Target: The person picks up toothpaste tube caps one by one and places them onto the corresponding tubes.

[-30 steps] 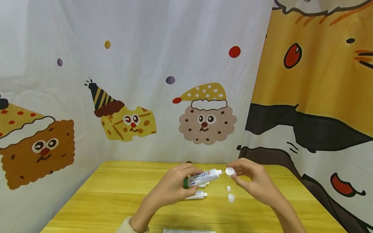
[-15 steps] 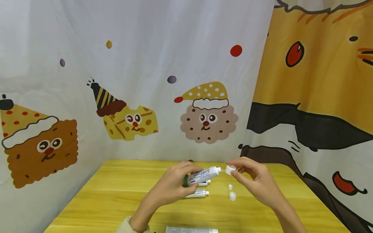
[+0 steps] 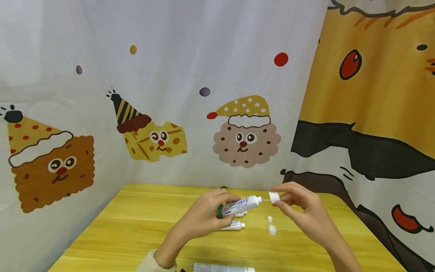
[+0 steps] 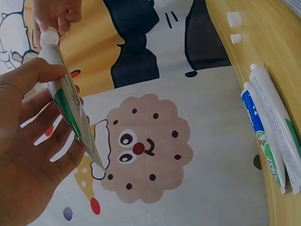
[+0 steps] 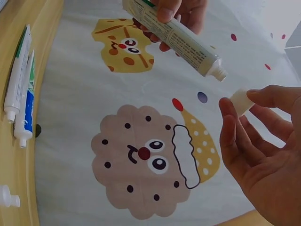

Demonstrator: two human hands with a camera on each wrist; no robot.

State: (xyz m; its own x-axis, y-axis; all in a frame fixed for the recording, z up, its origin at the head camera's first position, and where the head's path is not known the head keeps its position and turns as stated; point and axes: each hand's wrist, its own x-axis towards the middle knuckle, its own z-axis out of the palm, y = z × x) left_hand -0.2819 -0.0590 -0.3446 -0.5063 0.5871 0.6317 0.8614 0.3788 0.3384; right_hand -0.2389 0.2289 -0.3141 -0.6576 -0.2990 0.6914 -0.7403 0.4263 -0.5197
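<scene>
My left hand grips a white and green toothpaste tube above the table, its bare nozzle tilted up to the right. In the right wrist view the nozzle shows its thread. Between thumb and fingertips of my right hand is a white screw cap, pinched just beyond the nozzle with a small gap between them. The right wrist view also shows this cap apart from the tube. Fingers hide part of the tube's body.
Two more uncapped toothpaste tubes lie beneath my left hand on the yellow wooden table. A small cap and a larger cap rest to their right. Another tube lies at the near edge. A printed curtain hangs behind.
The cap has turned in my right fingertips, from its hollow side facing the head camera to nearly side-on. My left hand keeps its grip on the tube. The head view has shifted slightly.
</scene>
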